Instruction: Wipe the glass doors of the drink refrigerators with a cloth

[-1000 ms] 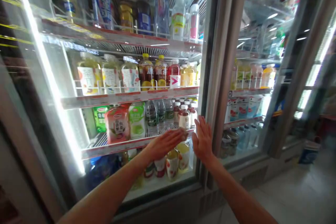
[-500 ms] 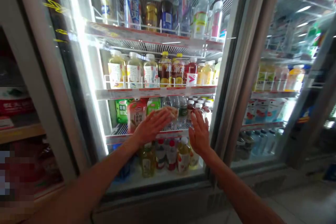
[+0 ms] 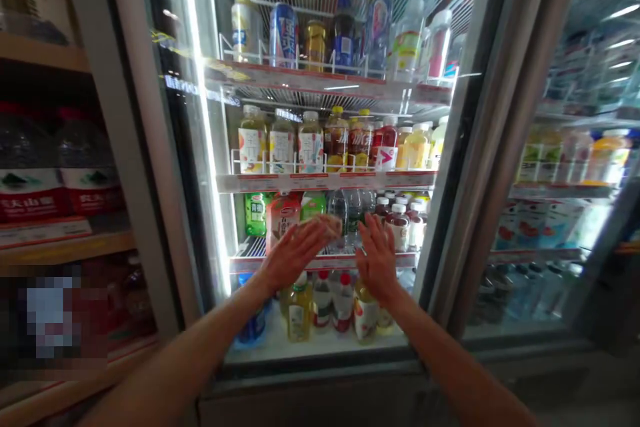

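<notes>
Both my hands lie flat against the glass door (image 3: 200, 167) of a lit drinks fridge. My left hand (image 3: 295, 250) is open, fingers together and pointing right, over the shelf with a red carton (image 3: 281, 217) and water bottles (image 3: 350, 207). My right hand (image 3: 376, 255) is open with fingers spread upward, just right of the left one, in front of small brown bottles (image 3: 400, 223). Neither hand holds anything.
The fridge shelves carry cans at the top (image 3: 284, 33), juice bottles in the middle (image 3: 310, 143) and bottles at the bottom (image 3: 325, 300). A metal door frame (image 3: 495, 147) separates a second fridge on the right. A wooden shelf with water packs (image 3: 60, 193) stands at the left.
The glass door has slid left with both hands pressed on it, and my view has shifted left, bringing the wooden shelf at the left into sight.
</notes>
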`<state>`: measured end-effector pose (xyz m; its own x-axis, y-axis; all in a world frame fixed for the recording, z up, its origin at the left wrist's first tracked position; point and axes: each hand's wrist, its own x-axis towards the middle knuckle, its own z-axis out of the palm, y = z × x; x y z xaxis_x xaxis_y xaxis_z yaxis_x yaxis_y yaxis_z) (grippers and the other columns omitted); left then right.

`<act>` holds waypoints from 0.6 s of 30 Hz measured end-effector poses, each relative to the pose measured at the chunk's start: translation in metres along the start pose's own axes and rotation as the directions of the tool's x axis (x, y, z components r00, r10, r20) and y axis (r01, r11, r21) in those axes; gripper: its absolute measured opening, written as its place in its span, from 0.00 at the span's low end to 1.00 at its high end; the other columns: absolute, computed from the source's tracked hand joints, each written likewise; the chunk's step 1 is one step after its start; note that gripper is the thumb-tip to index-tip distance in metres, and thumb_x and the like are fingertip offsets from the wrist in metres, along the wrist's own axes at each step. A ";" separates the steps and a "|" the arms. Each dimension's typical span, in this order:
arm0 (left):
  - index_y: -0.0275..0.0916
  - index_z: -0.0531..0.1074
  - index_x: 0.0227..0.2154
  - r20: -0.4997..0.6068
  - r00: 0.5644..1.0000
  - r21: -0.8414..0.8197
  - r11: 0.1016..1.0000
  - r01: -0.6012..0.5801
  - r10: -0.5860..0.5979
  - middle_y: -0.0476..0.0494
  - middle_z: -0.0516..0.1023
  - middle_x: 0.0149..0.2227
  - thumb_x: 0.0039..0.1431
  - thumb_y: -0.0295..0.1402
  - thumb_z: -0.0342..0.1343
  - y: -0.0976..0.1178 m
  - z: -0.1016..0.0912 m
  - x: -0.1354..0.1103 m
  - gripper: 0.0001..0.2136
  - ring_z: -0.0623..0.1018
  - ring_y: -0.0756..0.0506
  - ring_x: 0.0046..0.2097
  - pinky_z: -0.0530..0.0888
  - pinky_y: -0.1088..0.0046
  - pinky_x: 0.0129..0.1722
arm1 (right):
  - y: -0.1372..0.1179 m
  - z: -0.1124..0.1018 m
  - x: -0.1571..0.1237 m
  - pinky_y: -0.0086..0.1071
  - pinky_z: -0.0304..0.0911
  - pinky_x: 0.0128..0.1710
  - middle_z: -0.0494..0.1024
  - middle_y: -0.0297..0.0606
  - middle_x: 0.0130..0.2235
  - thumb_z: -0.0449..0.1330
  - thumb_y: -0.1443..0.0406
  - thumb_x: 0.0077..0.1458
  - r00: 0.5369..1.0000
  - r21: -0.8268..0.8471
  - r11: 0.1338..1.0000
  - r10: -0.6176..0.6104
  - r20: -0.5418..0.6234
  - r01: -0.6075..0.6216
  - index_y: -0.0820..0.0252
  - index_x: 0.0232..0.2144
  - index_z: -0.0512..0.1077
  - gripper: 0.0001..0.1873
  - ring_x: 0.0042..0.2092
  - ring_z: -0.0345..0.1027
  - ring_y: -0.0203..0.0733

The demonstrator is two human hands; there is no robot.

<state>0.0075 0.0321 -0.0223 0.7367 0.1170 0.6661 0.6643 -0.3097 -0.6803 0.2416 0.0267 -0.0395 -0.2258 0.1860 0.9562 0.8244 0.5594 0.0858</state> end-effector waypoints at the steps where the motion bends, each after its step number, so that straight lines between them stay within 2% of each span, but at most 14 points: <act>1: 0.42 0.62 0.56 0.026 0.994 -0.035 0.993 -0.109 0.110 0.47 0.59 0.62 0.59 0.29 0.47 0.002 0.000 -0.005 0.21 0.47 0.45 0.67 0.43 0.58 0.65 | -0.002 0.001 -0.001 0.51 0.39 0.64 0.55 0.46 0.64 0.46 0.68 0.59 1.000 0.004 1.000 -0.023 0.012 0.023 0.57 0.64 0.44 0.32 0.67 0.40 0.45; 3: 0.44 0.63 0.55 0.070 0.968 -0.079 0.969 -0.236 0.241 0.50 0.59 0.62 0.60 0.31 0.46 0.001 -0.002 -0.015 0.19 0.48 0.47 0.66 0.41 0.60 0.65 | -0.005 0.002 -0.001 0.50 0.38 0.64 0.55 0.46 0.64 0.47 0.68 0.59 0.997 0.011 0.998 -0.066 0.039 0.066 0.59 0.64 0.45 0.32 0.67 0.40 0.45; 4: 0.44 0.63 0.55 0.078 0.970 -0.073 0.972 -0.225 0.230 0.50 0.60 0.62 0.60 0.31 0.45 -0.002 -0.003 -0.017 0.19 0.49 0.48 0.66 0.41 0.60 0.65 | -0.006 0.003 -0.001 0.50 0.38 0.64 0.56 0.46 0.64 0.47 0.68 0.59 0.996 0.012 0.997 -0.075 0.044 0.074 0.59 0.64 0.45 0.32 0.67 0.40 0.45; 5: 0.44 0.62 0.56 0.071 0.983 -0.048 0.985 -0.163 0.166 0.49 0.60 0.62 0.60 0.30 0.45 -0.006 -0.005 -0.017 0.20 0.48 0.48 0.66 0.41 0.60 0.65 | -0.007 0.003 0.000 0.50 0.38 0.64 0.55 0.46 0.64 0.47 0.68 0.59 0.996 0.013 0.997 -0.072 0.044 0.072 0.59 0.64 0.46 0.32 0.67 0.40 0.45; 7: 0.41 0.60 0.57 0.009 0.999 0.032 0.998 0.050 -0.050 0.43 0.61 0.61 0.60 0.29 0.47 -0.016 -0.008 -0.015 0.21 0.47 0.46 0.67 0.42 0.58 0.65 | -0.010 0.004 0.004 0.50 0.38 0.64 0.55 0.45 0.64 0.47 0.68 0.59 0.998 0.014 0.999 -0.049 0.029 0.048 0.58 0.64 0.46 0.31 0.67 0.40 0.45; 9: 0.39 0.60 0.57 -0.057 0.979 0.072 0.977 0.199 -0.195 0.39 0.62 0.61 0.59 0.29 0.48 -0.021 -0.011 -0.013 0.22 0.46 0.43 0.67 0.44 0.56 0.64 | -0.013 0.005 0.008 0.50 0.38 0.64 0.54 0.45 0.64 0.47 0.69 0.59 0.999 0.019 0.999 -0.031 0.019 0.031 0.58 0.64 0.46 0.31 0.67 0.40 0.45; 10: 0.39 0.61 0.57 -0.052 0.980 0.071 0.979 0.193 -0.190 0.39 0.61 0.61 0.59 0.29 0.48 -0.021 -0.012 -0.014 0.22 0.46 0.43 0.67 0.44 0.55 0.64 | -0.016 0.006 0.011 0.50 0.38 0.64 0.55 0.45 0.64 0.47 0.69 0.59 0.999 0.023 0.999 -0.035 0.021 0.034 0.58 0.64 0.47 0.31 0.67 0.40 0.45; 12: 0.42 0.61 0.57 0.023 0.999 0.025 0.999 0.035 -0.035 0.43 0.61 0.62 0.60 0.30 0.47 -0.018 -0.013 -0.020 0.21 0.48 0.45 0.66 0.43 0.58 0.65 | -0.020 0.008 0.013 0.50 0.37 0.64 0.56 0.46 0.64 0.47 0.69 0.59 0.997 0.035 0.997 -0.066 0.031 0.064 0.59 0.64 0.47 0.31 0.67 0.39 0.44; 14: 0.45 0.60 0.57 0.076 0.993 -0.026 0.996 -0.090 0.091 0.47 0.60 0.62 0.60 0.30 0.46 -0.018 -0.014 -0.027 0.21 0.50 0.48 0.66 0.42 0.60 0.65 | -0.023 0.011 0.015 0.49 0.37 0.64 0.57 0.46 0.63 0.47 0.69 0.59 0.995 0.042 0.995 -0.095 0.036 0.093 0.60 0.63 0.48 0.30 0.67 0.39 0.43; 15: 0.45 0.58 0.58 0.073 0.995 -0.024 0.998 -0.065 0.066 0.47 0.60 0.62 0.60 0.30 0.46 -0.020 -0.015 -0.029 0.22 0.50 0.48 0.66 0.42 0.60 0.65 | -0.024 0.012 0.015 0.49 0.37 0.64 0.57 0.47 0.63 0.47 0.69 0.59 0.994 0.044 0.994 -0.098 0.037 0.096 0.60 0.63 0.49 0.30 0.67 0.39 0.43; 16: 0.44 0.56 0.60 0.048 0.999 -0.005 1.000 0.019 -0.019 0.45 0.60 0.62 0.60 0.29 0.46 -0.024 -0.016 -0.031 0.24 0.49 0.48 0.66 0.42 0.58 0.65 | -0.024 0.013 0.015 0.49 0.36 0.64 0.57 0.46 0.63 0.47 0.69 0.59 0.995 0.042 0.995 -0.090 0.037 0.088 0.60 0.63 0.49 0.30 0.67 0.38 0.43; 17: 0.43 0.53 0.61 0.008 0.990 0.022 0.990 0.142 -0.142 0.43 0.59 0.62 0.60 0.28 0.46 -0.027 -0.016 -0.032 0.26 0.49 0.46 0.66 0.43 0.57 0.65 | -0.024 0.014 0.016 0.50 0.36 0.64 0.57 0.46 0.63 0.47 0.69 0.59 0.997 0.038 0.997 -0.074 0.037 0.072 0.60 0.63 0.49 0.30 0.67 0.38 0.43; 18: 0.42 0.50 0.62 -0.041 0.962 0.046 0.961 0.272 -0.270 0.40 0.57 0.63 0.59 0.27 0.47 -0.031 -0.016 -0.031 0.27 0.48 0.45 0.66 0.43 0.54 0.64 | -0.024 0.015 0.016 0.50 0.36 0.64 0.56 0.46 0.64 0.47 0.69 0.59 0.998 0.033 0.998 -0.058 0.036 0.057 0.60 0.63 0.50 0.29 0.67 0.37 0.44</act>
<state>-0.0381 0.0226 -0.0173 0.5242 0.1569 0.8370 0.8445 -0.2227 -0.4871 0.2103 0.0281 -0.0309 -0.2919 0.1817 0.9390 0.7923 0.5958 0.1310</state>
